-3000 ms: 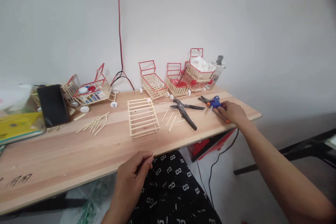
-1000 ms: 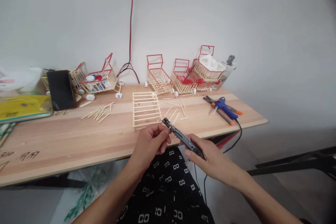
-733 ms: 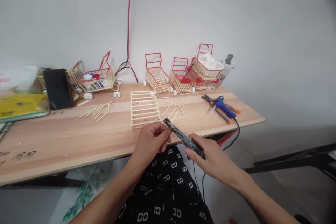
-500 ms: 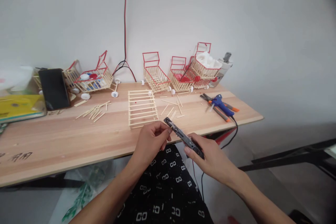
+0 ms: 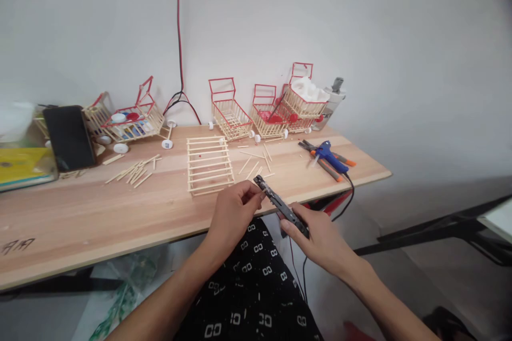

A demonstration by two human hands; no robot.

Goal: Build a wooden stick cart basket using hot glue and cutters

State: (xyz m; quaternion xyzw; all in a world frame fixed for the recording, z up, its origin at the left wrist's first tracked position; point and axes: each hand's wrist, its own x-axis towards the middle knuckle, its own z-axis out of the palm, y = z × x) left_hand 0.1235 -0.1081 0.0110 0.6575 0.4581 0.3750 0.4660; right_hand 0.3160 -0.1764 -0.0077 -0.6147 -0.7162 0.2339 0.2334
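The right hand [image 5: 320, 234] grips the black cutters [image 5: 280, 205] by the handles; the left hand [image 5: 234, 210] pinches at their tip.

The person's two arms are bare, with no sleeves, and there are no rings, watch or bands to see. The left hand [image 5: 232, 212] and the right hand [image 5: 320, 234] wear no gloves. The lap is covered by black cloth [image 5: 256, 287]. The cloth has many small white square shapes printed all over it.
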